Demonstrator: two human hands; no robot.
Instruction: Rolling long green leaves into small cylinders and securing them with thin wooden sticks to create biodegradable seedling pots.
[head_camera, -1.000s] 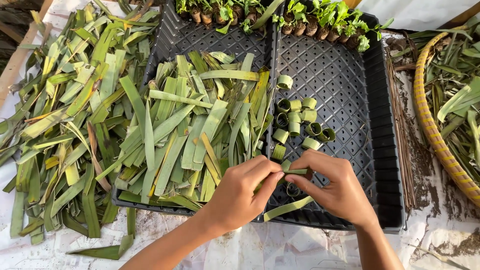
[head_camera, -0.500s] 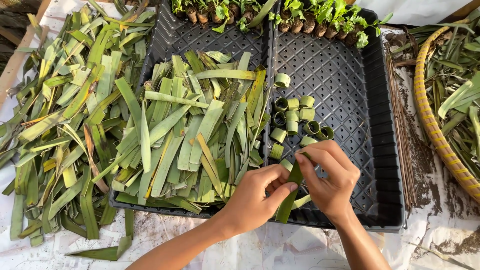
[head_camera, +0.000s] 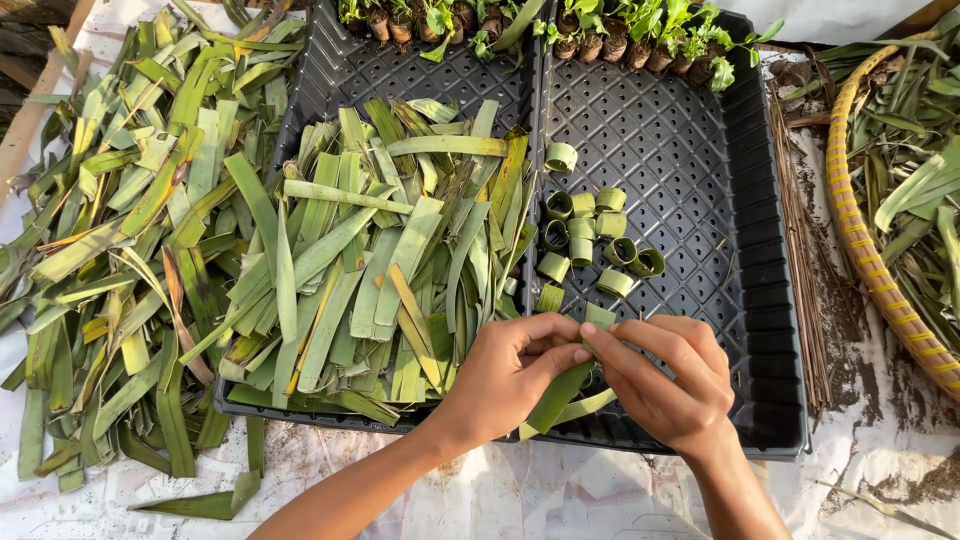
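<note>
Both my hands meet over the near edge of the right black tray (head_camera: 760, 300). My left hand (head_camera: 510, 375) and my right hand (head_camera: 665, 375) pinch one green leaf strip (head_camera: 560, 395), its upper end bent between the fingertips and its lower end hanging toward me. A second loose strip (head_camera: 590, 404) lies under it. Just beyond my fingers, several small rolled leaf rings (head_camera: 590, 240) sit on the tray's mesh floor. The left black tray (head_camera: 330, 70) holds a heap of cut leaf strips (head_camera: 390, 250).
More long leaves (head_camera: 110, 240) are piled on the white sheet at the left. A row of seedlings (head_camera: 600, 30) lines the trays' far edge. A woven basket (head_camera: 860, 240) with leaves stands at the right, thin sticks (head_camera: 800, 250) beside it.
My hands have shifted slightly toward me and now fold the strip's top end between the fingertips; earlier they held it flatter over the tray edge.
</note>
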